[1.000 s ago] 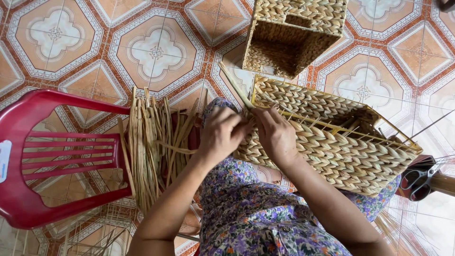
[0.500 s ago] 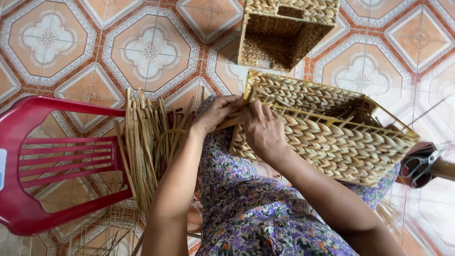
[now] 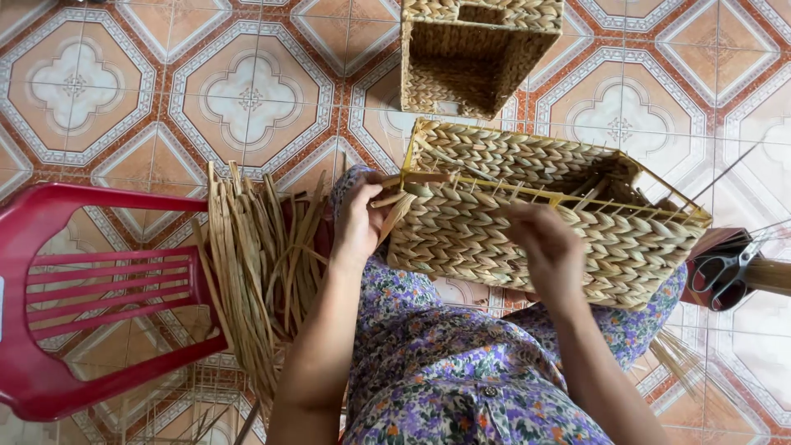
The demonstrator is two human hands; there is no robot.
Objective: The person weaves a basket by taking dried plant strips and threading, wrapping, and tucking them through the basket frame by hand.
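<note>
Both hands [image 3: 362, 218] [image 3: 548, 247] have parted along one of two baskets [image 3: 535, 210].

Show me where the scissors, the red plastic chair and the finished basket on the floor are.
scissors [image 3: 723, 272], head view, on the black handles.
red plastic chair [image 3: 99, 288], head view, on a seat slat.
finished basket [image 3: 494, 16], head view, on its woven rim.

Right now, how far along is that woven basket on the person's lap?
The basket's side walls look fully braided up to the yellow frame at the rim. In hand: the left hand pinches a strand end at the corner, the right hand rests on the wall. Left: loose ends along the rim; dried strands wait on the red chair. A finished-looking basket sits on the floor.
</note>
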